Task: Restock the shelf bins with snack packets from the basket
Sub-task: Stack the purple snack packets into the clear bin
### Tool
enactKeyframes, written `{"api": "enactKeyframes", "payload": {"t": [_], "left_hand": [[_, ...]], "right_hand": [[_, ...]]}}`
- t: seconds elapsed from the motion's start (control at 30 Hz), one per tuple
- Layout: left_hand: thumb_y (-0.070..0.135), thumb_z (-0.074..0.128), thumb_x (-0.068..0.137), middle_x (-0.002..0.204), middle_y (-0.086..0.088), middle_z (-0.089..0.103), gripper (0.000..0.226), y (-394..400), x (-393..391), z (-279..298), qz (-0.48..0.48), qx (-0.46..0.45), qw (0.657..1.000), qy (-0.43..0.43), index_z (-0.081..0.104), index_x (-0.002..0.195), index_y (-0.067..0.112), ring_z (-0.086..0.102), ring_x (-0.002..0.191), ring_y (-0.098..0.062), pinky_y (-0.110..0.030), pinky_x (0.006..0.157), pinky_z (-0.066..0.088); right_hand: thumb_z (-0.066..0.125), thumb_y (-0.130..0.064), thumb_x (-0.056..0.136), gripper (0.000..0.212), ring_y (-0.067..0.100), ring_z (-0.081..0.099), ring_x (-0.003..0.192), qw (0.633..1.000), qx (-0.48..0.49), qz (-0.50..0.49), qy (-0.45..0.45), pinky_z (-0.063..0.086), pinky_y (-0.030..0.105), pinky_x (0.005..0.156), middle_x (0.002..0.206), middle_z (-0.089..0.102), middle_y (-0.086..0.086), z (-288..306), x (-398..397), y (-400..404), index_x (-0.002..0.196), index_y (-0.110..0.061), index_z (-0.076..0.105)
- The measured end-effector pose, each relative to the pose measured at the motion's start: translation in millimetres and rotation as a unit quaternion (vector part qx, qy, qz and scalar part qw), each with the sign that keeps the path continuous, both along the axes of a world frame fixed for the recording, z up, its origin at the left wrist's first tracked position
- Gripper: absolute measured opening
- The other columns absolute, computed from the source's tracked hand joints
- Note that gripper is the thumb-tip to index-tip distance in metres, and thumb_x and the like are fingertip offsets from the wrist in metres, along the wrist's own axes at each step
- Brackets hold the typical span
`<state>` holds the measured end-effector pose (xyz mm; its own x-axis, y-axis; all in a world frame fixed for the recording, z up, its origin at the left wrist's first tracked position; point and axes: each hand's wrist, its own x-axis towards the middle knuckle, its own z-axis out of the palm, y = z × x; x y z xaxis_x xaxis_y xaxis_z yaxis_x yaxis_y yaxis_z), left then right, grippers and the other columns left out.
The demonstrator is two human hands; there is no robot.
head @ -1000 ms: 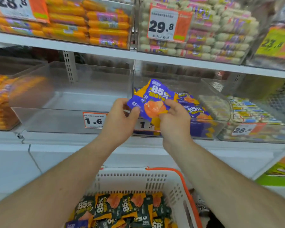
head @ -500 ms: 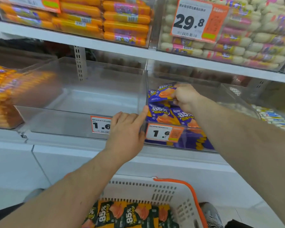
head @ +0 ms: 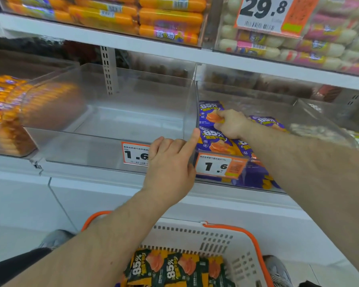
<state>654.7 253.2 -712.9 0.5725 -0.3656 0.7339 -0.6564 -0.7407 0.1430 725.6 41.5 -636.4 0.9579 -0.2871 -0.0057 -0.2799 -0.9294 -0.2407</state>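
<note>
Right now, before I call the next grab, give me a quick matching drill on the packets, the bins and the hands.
Things:
1. purple packets
2. black packets
3. left hand
4. right hand

Places:
A. in the basket
B. in the right clear bin
C. on the front of the left clear bin
D. pinching a purple packet

Pairs: 1-B, 2-A, 3-C, 4-D
</note>
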Motion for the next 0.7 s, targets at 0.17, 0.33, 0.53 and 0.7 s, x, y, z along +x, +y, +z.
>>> {"api": "enactKeyframes", "payload": {"t": [0.17, 0.33, 0.53, 0.7], "left_hand": [[0.023, 0.04, 0.074, 0.089, -0.003, 0.064, 0.067, 0, -2, 3, -0.007, 0.002, 1.0, 0.011, 0.051, 0.139, 0.01, 0.058, 0.083, -0.029, -0.041, 0.096, 0.031], [0.024, 0.036, 0.075, 0.09, -0.004, 0.065, 0.067, 0, -3, 7, -0.009, 0.008, 1.0, 0.023, 0.05, 0.139, 0.009, 0.059, 0.083, -0.03, -0.041, 0.096, 0.03], [0.025, 0.05, 0.088, 0.122, -0.002, 0.06, 0.072, 6, -13, 24, -0.023, 0.079, 0.985, 0.15, 0.022, 0.154, 0.018, 0.049, 0.118, -0.027, -0.043, 0.114, 0.014], [0.029, 0.055, 0.077, 0.14, -0.011, 0.049, 0.074, 17, -28, 31, -0.02, 0.102, 0.983, 0.153, 0.035, 0.149, 0.023, 0.036, 0.131, -0.036, -0.048, 0.112, 0.022]], "right_hand": [[0.038, -0.035, 0.104, 0.051, 0.038, 0.022, 0.142, 0.997, -0.064, 0.013, 0.05, 0.025, 0.046, 0.114, 0.157, 0.03, 0.011, -1, 0, 6, 0.153, -0.031, 0.024], [0.037, -0.027, 0.105, 0.054, 0.039, 0.015, 0.144, 0.996, -0.057, 0.015, 0.067, 0.018, 0.044, 0.114, 0.16, 0.021, 0.013, 4, -2, 12, 0.155, -0.025, 0.017], [0.042, -0.024, 0.102, 0.045, 0.034, 0.025, 0.14, 1.0, -0.024, -0.001, 0.0, 0.019, 0.043, 0.112, 0.153, 0.038, 0.007, 13, -13, 21, 0.147, -0.026, 0.038], [0.052, -0.026, 0.095, 0.031, 0.032, 0.033, 0.133, 0.982, 0.022, -0.025, -0.184, 0.027, 0.042, 0.105, 0.138, 0.053, 0.004, 17, -41, 46, 0.124, -0.029, 0.064]]}}
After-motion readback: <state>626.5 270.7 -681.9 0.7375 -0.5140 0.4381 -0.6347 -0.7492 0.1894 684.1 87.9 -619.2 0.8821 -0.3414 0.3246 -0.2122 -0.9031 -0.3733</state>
